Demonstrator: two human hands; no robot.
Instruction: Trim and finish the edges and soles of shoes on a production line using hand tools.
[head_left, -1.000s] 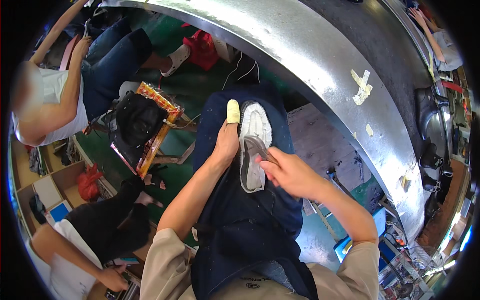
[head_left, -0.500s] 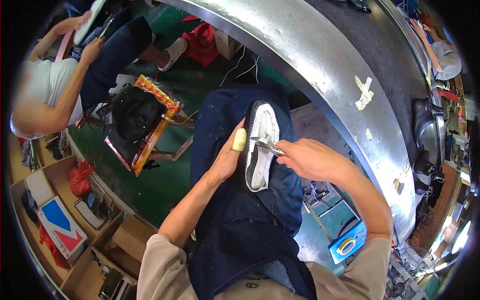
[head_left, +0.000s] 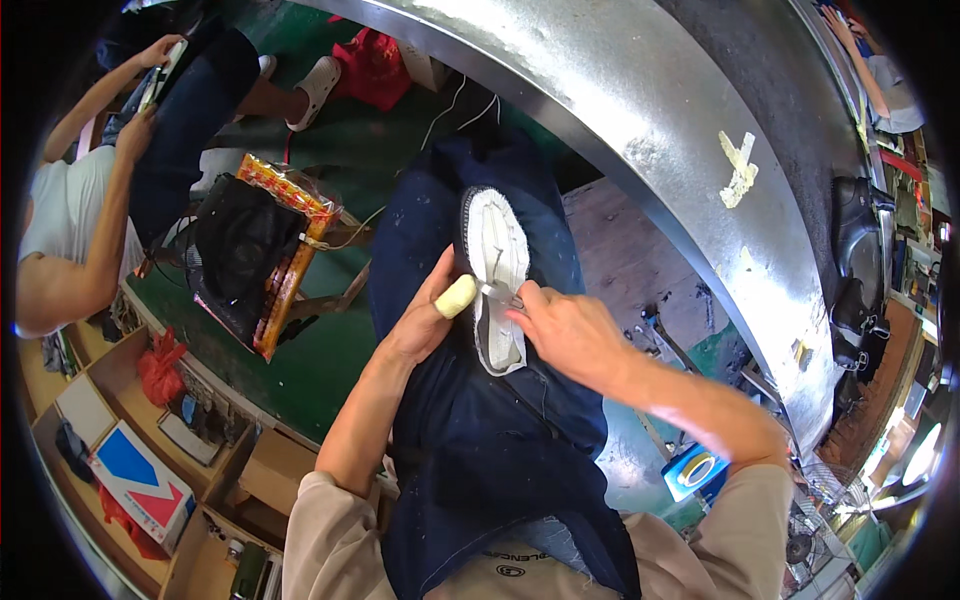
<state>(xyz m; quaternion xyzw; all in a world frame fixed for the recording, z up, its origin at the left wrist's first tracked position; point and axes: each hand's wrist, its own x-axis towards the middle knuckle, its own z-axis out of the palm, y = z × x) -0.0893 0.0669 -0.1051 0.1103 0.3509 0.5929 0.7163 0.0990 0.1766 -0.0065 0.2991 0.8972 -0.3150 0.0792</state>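
Observation:
A shoe [head_left: 502,235] with a black stitched edge and a white underside lies across my dark apron, its underside turned up. Against its left edge is my left hand [head_left: 420,325], gripping it; the thumb wears a pale yellow cover [head_left: 456,297]. My right hand [head_left: 570,330] is closed round a shiny metal hand tool [head_left: 499,293], whose exact kind is hard to make out. The tool's end reaches over the middle of the white underside, close to my left thumb. Fingers of my left hand are partly hidden beneath the shoe.
A curved metal bench [head_left: 650,130] sweeps past the front right. Left of my knees stands a stool [head_left: 285,285] with a black item [head_left: 245,230] on it. Wooden bins [head_left: 110,375] line the lower left. A co-worker [head_left: 85,210] sits at the upper left; black shoes [head_left: 855,235] stand far right.
My hands, the shoe and the tool appear a little farther left; much of the surroundings has shifted left too. My right wrist has turned. The co-worker's hands have lowered their pale piece.

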